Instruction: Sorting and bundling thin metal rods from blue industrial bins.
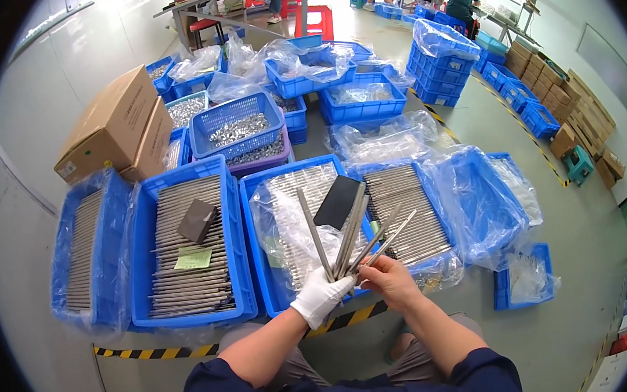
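Note:
My left hand [320,297], in a white glove, is closed around a fanned bunch of slim grey metal rods [347,243]. My bare right hand [394,281] pinches the lower part of one thin rod [394,237] at the bunch's right side. Both hands are above the near edge of the middle blue bin [253,234], where shiny rods lie partly under clear plastic film. A flat black rectangular object [338,201] rests behind the bunch. To the right, another bin holds closely laid rods [407,211].
On the left, a blue bin of rods [192,287] carries a dark brown block [197,220] and a yellow-green note [193,258]. Cardboard boxes [105,124] and baskets of small metal parts [238,130] stand behind. A plastic-lined bin [480,205] is at right. Other people sit farther back.

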